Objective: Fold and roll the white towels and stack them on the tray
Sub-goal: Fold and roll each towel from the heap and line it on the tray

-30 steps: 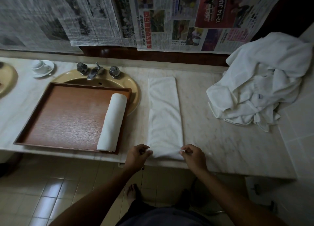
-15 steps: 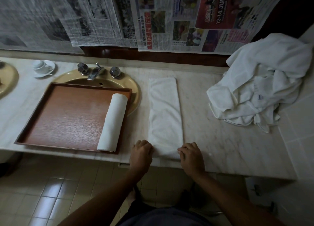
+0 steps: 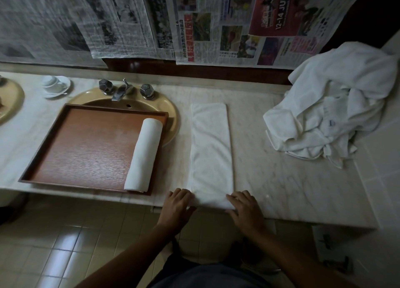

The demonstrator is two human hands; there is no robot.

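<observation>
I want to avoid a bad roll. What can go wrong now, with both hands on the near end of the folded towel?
1. The left hand and right hand work at the counter's front edge, so the folded towel may slip off.
2. Uneven pushing could make a crooked roll.
3. The tray partly overhangs the sink; pressing there may tip it and the rolled towel.

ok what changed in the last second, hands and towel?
Both hands let go of their pinch on the near corners of the folded towel. The left hand and right hand now lie flatter over its near end, which has started to turn over into a roll at the counter edge. The rolled towel on the tray and the towel pile stayed put.
</observation>
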